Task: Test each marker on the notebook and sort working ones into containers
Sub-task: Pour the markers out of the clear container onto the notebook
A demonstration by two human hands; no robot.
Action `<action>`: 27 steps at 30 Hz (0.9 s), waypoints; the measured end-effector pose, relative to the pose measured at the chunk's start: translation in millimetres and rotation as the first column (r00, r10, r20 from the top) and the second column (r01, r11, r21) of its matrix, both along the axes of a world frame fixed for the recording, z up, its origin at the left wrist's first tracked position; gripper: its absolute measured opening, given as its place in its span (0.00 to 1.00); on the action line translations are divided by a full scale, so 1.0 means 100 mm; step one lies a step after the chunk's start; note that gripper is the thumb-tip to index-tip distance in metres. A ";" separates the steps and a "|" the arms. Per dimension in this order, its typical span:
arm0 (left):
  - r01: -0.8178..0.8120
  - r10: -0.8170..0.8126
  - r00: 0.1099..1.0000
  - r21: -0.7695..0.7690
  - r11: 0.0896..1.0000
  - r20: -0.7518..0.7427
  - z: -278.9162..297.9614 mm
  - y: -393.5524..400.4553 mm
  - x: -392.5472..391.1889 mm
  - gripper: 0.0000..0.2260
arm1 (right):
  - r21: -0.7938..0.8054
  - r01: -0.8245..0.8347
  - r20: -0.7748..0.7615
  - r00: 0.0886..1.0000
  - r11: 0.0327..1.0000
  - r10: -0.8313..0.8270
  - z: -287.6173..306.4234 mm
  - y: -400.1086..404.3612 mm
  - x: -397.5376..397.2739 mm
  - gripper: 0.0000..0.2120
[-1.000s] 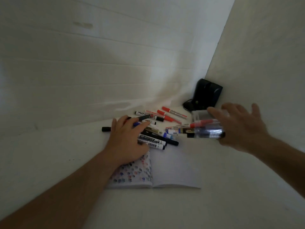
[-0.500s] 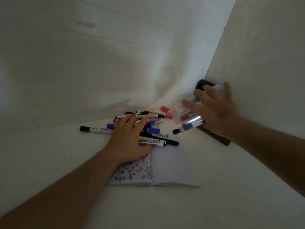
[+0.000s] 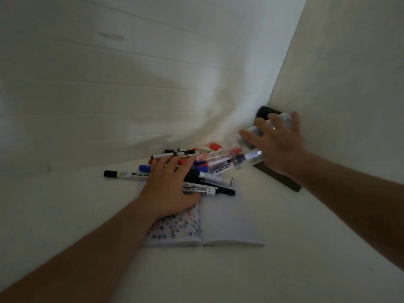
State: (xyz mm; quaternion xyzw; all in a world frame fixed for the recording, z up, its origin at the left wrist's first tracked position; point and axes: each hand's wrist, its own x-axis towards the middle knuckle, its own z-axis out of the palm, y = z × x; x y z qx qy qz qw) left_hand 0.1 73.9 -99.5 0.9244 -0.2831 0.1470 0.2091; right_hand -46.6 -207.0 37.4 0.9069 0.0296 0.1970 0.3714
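Right, from my feed: left hand (image 3: 169, 189) lies palm down w/ fingers straight and a bit spread, pressing flat on the marker pile (image 3: 196, 171), forearm coming in from bottom left. Right hand (image 3: 277, 145) is up off the table (image 3: 284, 248), fingers curled round a clear container (image 3: 251, 147) held tipped on its side, mouth toward the pile; a few markers show inside it, blurred, can't count them. The pile sits at the far edge of the open notebook (image 3: 223, 219), partly on it: I make out approx a dozen markers, w/ black, blue and red caps, too overlapped for an exact no. One black-capped marker (image 3: 125, 174) sticks out left of the hand. 1 notebook, left page covered in colored test dabs, right page blank. 1 dark object (image 3: 265, 111) in the corner behind the right hand, can't tell what it is.
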 end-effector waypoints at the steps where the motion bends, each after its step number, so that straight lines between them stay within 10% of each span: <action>1: -0.001 0.001 1.000 0.003 1.000 -0.001 0.00 0.00 0.00 0.44 | -0.009 0.014 0.007 1.000 1.000 -0.014 0.00 -0.01 0.00 0.49; 15: -0.026 0.027 0.998 0.026 0.999 -0.061 0.05 -0.01 -0.04 0.44 | -0.127 0.126 -0.015 0.992 0.984 -0.129 0.14 -0.40 -0.10 0.53; 27: -0.020 0.022 0.999 0.043 0.999 -0.046 0.05 -0.02 -0.04 0.43 | 0.115 0.026 0.088 0.995 0.993 -0.036 0.13 -0.26 -0.09 0.54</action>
